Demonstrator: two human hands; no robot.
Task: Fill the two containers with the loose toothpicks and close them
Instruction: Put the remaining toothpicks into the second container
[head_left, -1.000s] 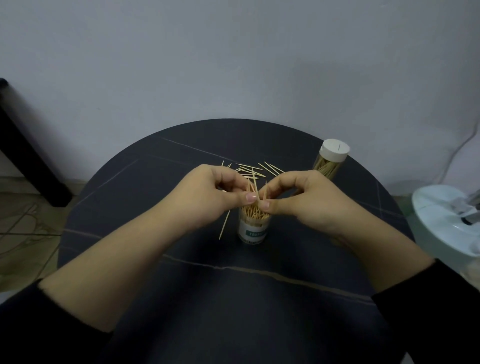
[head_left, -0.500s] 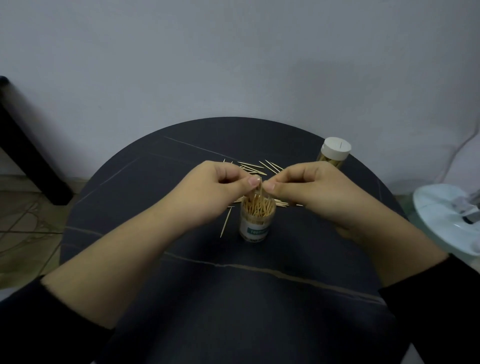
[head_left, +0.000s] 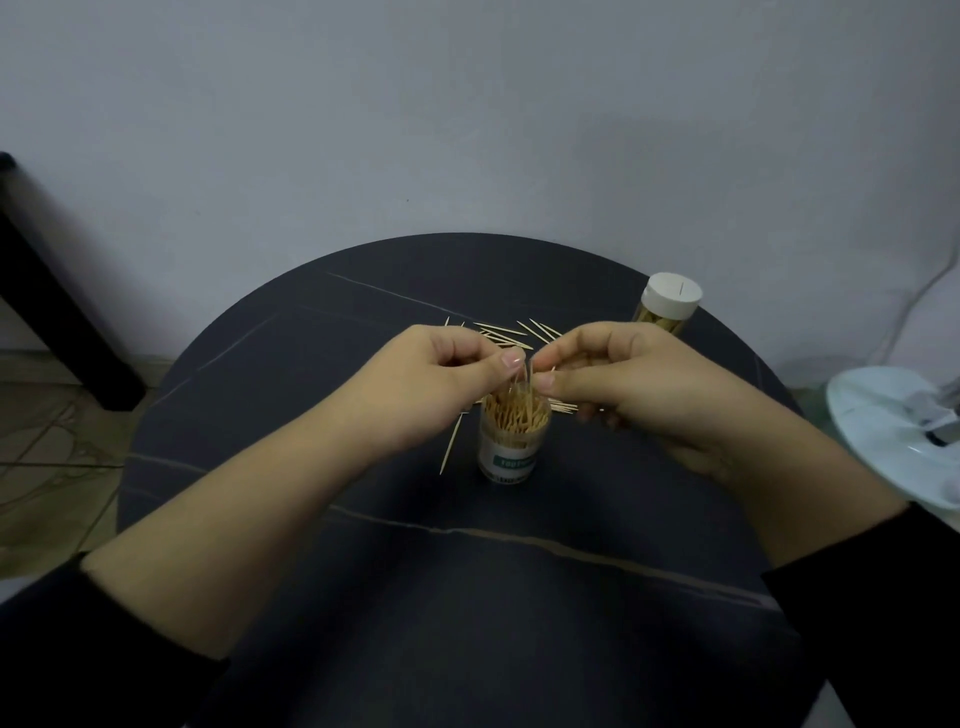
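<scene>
Your left hand (head_left: 431, 384) and right hand (head_left: 618, 384) meet tip to tip, fingers (head_left: 501, 361) curled tight, pinching a few upright toothpicks (head_left: 528, 375) over the open container (head_left: 511, 441) just below them. It looks nearly full. Forcing these in could tip it or scatter sticks across the counter (head_left: 363, 571). More loose toothpicks (head_left: 504, 335) lie just beyond your fingers, and the capped container (head_left: 667, 306) stands beyond your right hand.

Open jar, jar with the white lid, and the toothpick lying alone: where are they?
open jar (head_left: 511, 461), head view, on its label.
jar with the white lid (head_left: 674, 296), head view, on the lid's top.
lone toothpick (head_left: 451, 446), head view, mid-length, left of the open jar.
</scene>
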